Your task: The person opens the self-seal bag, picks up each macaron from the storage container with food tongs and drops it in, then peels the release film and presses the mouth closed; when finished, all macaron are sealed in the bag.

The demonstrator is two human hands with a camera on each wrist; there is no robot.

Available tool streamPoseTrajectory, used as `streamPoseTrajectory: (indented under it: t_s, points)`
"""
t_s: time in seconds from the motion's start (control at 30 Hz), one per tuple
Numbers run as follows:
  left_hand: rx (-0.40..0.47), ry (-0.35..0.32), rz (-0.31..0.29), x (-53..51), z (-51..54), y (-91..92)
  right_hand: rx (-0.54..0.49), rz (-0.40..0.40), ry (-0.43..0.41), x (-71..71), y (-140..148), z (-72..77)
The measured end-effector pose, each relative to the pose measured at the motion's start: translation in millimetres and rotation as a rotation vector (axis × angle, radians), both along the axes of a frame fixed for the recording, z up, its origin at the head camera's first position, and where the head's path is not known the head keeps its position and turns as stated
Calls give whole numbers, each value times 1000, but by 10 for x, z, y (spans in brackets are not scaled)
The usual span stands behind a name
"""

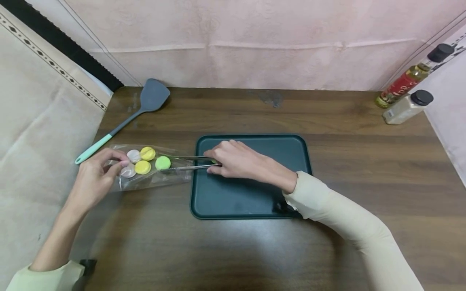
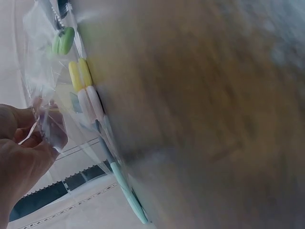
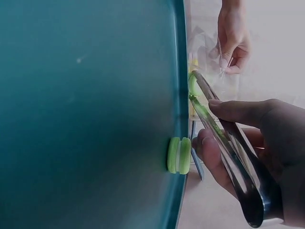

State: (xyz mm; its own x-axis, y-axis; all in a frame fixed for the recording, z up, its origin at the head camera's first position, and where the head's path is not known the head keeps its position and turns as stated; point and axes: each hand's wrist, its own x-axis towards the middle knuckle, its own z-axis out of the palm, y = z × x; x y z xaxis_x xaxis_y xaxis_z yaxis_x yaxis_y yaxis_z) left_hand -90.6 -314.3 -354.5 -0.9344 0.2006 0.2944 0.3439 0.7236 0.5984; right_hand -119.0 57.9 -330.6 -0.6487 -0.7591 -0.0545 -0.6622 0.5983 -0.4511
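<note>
My left hand [image 1: 94,176] pinches the edge of a clear plastic bag [image 1: 153,184] at its left end. Inside the bag are two white macarons [image 1: 134,156], two yellow macarons [image 1: 142,167] and a green macaron [image 1: 162,163]. From the right, my right hand [image 1: 238,161] holds metal tongs [image 1: 194,167] that reach into the bag, their tips on either side of the green macaron. Beneath that hand is a dark teal tray [image 1: 251,208]. Another green macaron [image 3: 178,155] stands on its edge in the tray, mostly hidden by the hand in the head view.
A grey spatula [image 1: 154,96] with a mint handle lies behind the bag at the left. At the back right stand an oil bottle [image 1: 402,85] with a red label and a black-capped jar [image 1: 404,110]. Wooden tabletop [image 1: 349,133] surrounds the tray.
</note>
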Motion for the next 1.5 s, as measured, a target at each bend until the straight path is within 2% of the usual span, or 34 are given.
streamPoseTrajectory:
  t_s: [0.17,0.43,0.73,0.9,1.13,1.33,1.5]
  points:
    - [-16,-23,3,-17,13,28,6,-5,1,8,6,17]
    - [-42,-64,17,0,25,41,35,11,69,25,-125,46]
    - [-50,-67,15,-1,17,48,57,-8,58,30,-180,41]
    - [-44,-79,12,7,10,37,23,-17,29,54,-119,50]
    - [-40,-61,-12,24,29,44,-24,-64,-47,178,288,155]
    - [-43,-39,-30,5,39,53,-35,-170,1,310,823,238]
    - [-49,-36,-25,0,38,48,-34,-238,14,320,1171,178]
